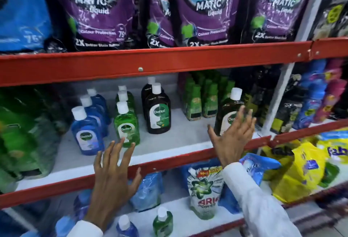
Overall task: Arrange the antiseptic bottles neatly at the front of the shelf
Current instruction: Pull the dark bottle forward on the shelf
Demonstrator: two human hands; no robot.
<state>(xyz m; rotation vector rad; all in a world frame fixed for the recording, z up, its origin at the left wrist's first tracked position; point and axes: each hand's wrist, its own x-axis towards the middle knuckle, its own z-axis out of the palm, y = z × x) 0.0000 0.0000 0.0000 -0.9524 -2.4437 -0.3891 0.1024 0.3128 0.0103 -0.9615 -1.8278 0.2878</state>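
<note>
On the middle shelf [169, 142] | right grip [232, 135] spread wide, against brown antiseptic bottle [228, 110], clasping nothing | left grip [114, 167] splayed, empty, just below green bottle [126, 124]

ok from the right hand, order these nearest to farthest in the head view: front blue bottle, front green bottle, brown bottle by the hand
From the right hand:
1. Brown bottle, right end of the shelf, just behind its fingers.
2. Front green bottle, middle-left.
3. Front blue bottle, farthest left.

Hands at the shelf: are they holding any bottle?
No. Left hand is open, empty; right hand is spread open before the brown bottle, not gripping.
</note>
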